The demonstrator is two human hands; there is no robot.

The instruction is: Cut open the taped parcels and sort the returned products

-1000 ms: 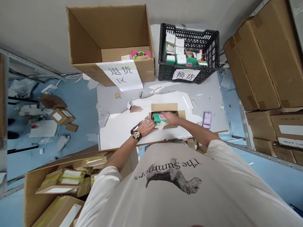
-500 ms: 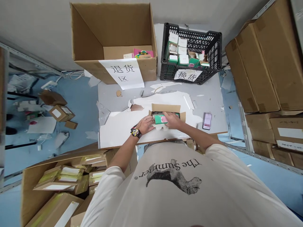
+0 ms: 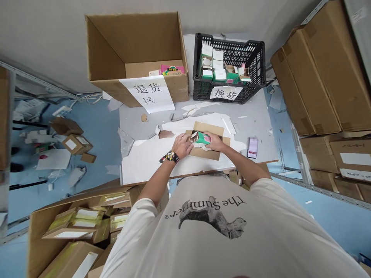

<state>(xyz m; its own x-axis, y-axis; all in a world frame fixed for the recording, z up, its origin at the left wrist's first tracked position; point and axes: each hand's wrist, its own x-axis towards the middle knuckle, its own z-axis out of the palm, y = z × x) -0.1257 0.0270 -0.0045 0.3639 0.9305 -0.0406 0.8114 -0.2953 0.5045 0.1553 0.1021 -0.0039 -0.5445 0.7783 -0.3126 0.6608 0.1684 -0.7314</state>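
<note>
White shirt [image 3: 211,255] nearest; beyond it, both hands over the work surface [image 3: 145,166]. Left hand [image 3: 181,145], wearing a watch [image 3: 172,156]: fingers curled at the left end of a green box [image 3: 203,138]; whether they pinch it or only touch cannot be told. Right hand [image 3: 213,142]: fingers closed on its right end. Green box sits tilted over an open carton [image 3: 213,154], its left end apparently unsealed; whether it rests on the carton's floor is hidden.

Risk: contents could slide out should that end dip; a loose left grip could tear the flap. A wide right elbow swing could knock the phone [image 3: 252,147].

Farther off, a labelled cardboard box [image 3: 178,88] and black crate [image 3: 246,92] stand side by side.
</note>
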